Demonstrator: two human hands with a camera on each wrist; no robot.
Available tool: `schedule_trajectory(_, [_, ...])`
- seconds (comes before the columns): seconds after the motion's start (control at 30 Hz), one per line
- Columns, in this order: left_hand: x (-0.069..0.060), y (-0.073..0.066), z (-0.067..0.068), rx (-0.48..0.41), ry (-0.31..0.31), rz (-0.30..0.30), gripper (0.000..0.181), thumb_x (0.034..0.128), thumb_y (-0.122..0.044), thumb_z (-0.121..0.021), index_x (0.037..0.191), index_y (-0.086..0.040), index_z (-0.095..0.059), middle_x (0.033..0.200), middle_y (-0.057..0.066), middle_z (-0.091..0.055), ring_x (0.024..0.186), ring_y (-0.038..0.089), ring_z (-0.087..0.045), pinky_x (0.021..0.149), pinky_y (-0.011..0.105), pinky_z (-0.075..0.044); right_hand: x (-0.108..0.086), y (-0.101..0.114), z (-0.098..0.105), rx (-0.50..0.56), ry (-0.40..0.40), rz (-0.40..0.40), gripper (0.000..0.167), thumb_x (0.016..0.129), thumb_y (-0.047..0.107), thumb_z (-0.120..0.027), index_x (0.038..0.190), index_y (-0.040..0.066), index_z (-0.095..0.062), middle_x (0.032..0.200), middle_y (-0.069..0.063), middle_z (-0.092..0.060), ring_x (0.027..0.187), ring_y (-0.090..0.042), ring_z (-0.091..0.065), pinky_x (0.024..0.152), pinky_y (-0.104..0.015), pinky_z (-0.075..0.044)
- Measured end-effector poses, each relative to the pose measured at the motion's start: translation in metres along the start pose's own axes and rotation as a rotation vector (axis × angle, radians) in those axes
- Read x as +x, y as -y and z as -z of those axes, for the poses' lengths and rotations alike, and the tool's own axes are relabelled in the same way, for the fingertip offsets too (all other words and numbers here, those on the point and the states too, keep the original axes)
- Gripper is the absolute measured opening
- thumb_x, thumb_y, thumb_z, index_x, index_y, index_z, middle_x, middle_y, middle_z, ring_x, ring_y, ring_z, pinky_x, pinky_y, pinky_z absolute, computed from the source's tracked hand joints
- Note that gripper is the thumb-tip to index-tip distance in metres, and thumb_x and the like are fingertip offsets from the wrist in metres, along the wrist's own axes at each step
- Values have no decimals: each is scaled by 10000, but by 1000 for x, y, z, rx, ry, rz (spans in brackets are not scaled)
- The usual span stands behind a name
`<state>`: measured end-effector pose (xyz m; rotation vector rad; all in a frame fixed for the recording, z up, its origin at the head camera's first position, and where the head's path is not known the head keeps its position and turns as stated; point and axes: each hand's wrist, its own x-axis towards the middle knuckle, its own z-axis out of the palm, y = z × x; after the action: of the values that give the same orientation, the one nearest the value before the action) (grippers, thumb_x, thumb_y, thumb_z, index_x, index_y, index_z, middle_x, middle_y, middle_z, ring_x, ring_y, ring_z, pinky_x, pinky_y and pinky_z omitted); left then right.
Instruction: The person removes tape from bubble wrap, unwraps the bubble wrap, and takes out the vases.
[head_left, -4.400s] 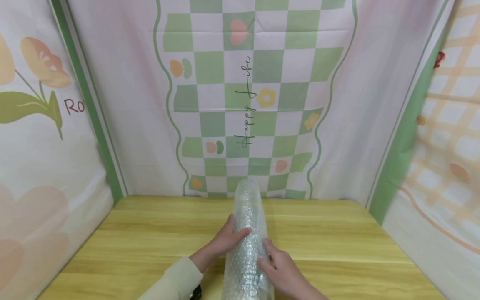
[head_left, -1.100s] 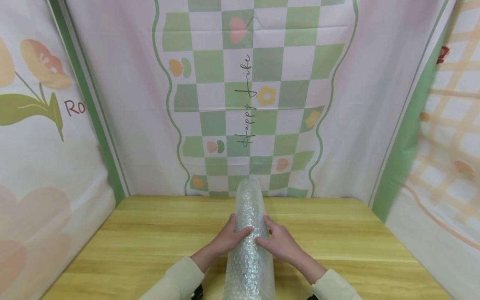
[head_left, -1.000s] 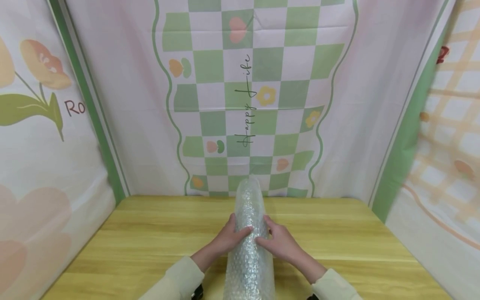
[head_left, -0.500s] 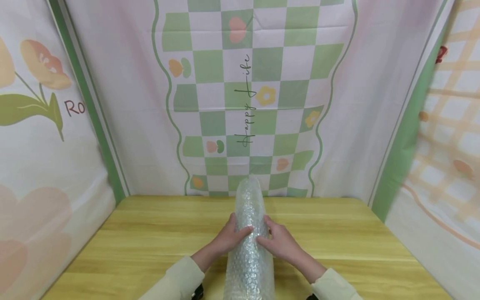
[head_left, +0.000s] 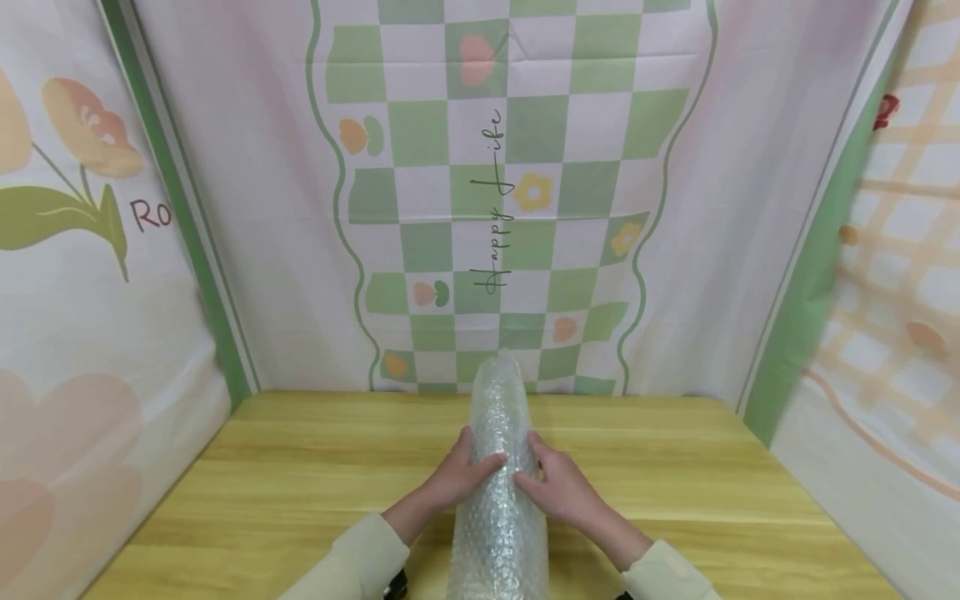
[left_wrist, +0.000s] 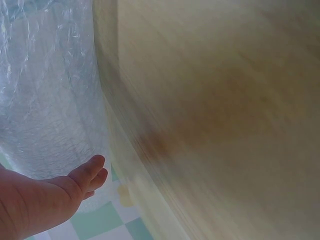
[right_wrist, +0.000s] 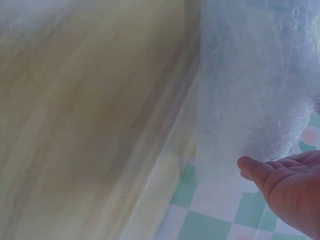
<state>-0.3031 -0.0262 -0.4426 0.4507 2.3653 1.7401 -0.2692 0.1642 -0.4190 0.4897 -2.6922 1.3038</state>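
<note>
Centrally: bubble-wrap roll [head_left: 498, 537], extending near to far over table [head_left: 300, 467]; presumably light, soft, crushable. Left hand [head_left: 459, 477] and right hand [head_left: 559, 481] grip opposite sides; broad, gentle hold advisable.

I can see one long roll of bubble wrap [head_left: 499, 525], clear and shiny, with lots of tiny bumps. It is held between my left grip [head_left: 459, 477] and my right grip [head_left: 561, 485], and it touches both. It points away from me. Its round, see-through far end sticks out past both grips. On the near side of them it looks fatter, and its near end is out of my sight.
</note>
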Motion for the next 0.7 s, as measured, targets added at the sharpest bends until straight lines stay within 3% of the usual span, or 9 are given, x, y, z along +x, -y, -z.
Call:
schedule_trajectory(0.17, [-1, -2, -1, 7, -2, -8, 979, 939, -464, -599, 1537, 16, 9, 1532, 327, -158, 1292, 526, -351, 954, 644, -411, -1, -1, -1, -39, -16, 1, 739, 899, 186, -657, 1431, -165, -284, 1356, -371, -438, 1036, -368, -630, 771, -362, -579])
schedule_trajectory(0.37, [0, -3, -1, 4, -4, -20, 968, 941, -439, -608, 1537, 15, 6, 1521, 337, -173, 1264, 531, -382, 925, 642, -437, 0, -1, -2, -54, -17, 5, 726, 910, 175, -642, 1431, -171, -273, 1358, -375, -432, 957, -280, -641, 745, -325, -573])
schedule_trajectory(0.47, [0, -2, -1, 5, -5, -15, 971, 941, -443, -607, 1537, 14, 9, 1524, 338, -165, 1261, 532, -386, 922, 636, -443, 0, -1, -2, -72, -13, 1, 712, 920, 166, -626, 1431, -174, -266, 1219, -381, -528, 909, -267, -636, 770, -346, -566])
schedule_trajectory(0.6, [0, -2, -1, 9, -7, -7, 981, 939, -457, -604, 1537, 15, 15, 1531, 338, -143, 1269, 537, -373, 928, 637, -437, 1, -2, -3, -107, -19, 3, 689, 932, 165, -613, 1425, -178, -277, 1272, -378, -497, 1105, -396, -588, 954, -453, -488])
schedule_trajectory(0.7, [-1, -2, -1, 12, -6, -8, 983, 938, -463, -602, 1536, 17, 12, 1528, 338, -152, 1268, 533, -377, 931, 634, -438, 1, -2, -4, -122, -30, 9, 670, 939, 160, -607, 1421, -178, -287, 1446, -332, -338, 1292, -437, -414, 1046, -510, -368])
